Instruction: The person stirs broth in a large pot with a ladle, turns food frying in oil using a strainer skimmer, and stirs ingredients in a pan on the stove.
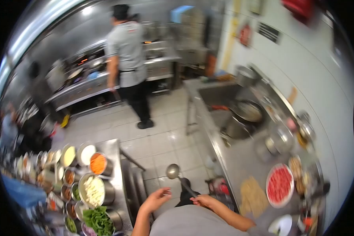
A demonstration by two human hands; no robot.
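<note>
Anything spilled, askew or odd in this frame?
One oddity: a tan, irregular patch on the metal counter beside the white oval dish of red food. Blur hides whether it is a cloth or a spill. The ladle in the right hand shows no evident damage.

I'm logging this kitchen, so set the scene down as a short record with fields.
Right hand: grips the ladle
Left hand: empty, loosely curled
Left counter: containers of leafy greens, orange shreds and pale cubes, among others
Right counter: oval plate of red pieces
Sink: large round vessel in it
Background: person in grey standing near the stoves, back turned
Image: blurred in places
</note>
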